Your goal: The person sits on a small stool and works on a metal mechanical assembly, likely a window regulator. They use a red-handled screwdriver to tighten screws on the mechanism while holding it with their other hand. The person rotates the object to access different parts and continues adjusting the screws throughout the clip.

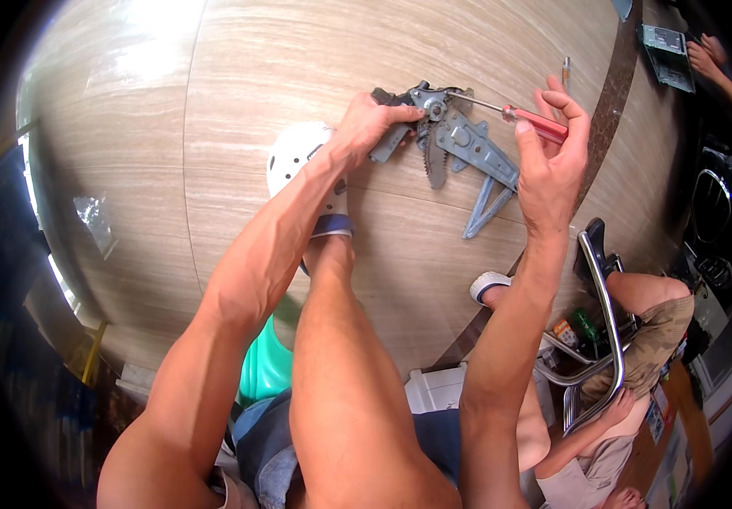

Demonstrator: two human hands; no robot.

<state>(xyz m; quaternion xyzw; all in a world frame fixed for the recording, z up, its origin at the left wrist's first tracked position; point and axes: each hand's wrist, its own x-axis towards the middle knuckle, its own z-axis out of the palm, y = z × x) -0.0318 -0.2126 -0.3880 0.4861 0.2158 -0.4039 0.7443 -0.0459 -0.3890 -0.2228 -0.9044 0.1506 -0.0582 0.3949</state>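
Note:
My left hand (pixel 361 127) is wrapped round the dark motor end of a grey metal window regulator (pixel 472 151), with the thumb lying across the top by a round hub. The regulator has a toothed sector and flat arms that point toward the lower right, over the tiled floor. In my right hand (pixel 552 170) is a screwdriver (pixel 537 125) with a red handle, held between thumb and fingers, some fingers raised. Its thin shaft points left, and the tip meets the regulator near the hub. Whether the tip sits in a screw is too small to tell.
My foot in a white clog (pixel 298 153) stands beside my left hand. A small metal rod-like tool (pixel 566 69) lies beyond my right hand. To the right are a chrome-framed chair (pixel 608 297) and a seated person (pixel 637 297). A green stool (pixel 266 366) is below me.

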